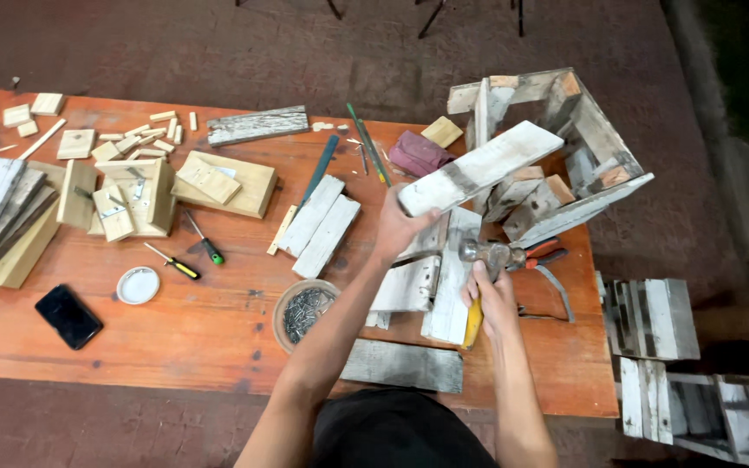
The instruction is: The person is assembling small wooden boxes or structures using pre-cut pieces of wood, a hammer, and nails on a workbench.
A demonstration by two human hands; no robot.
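left hand (399, 227) raised, gripping, right hand (491, 299) fisted, lower

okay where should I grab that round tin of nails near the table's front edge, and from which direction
Probably take the round tin of nails by its outer wall, fingers on opposite sides of the rim, coming straight down from above. It sits upright and open with loose nails inside, so keeping it level matters. Its left side faces bare table; the left hand's forearm crosses close on its right.
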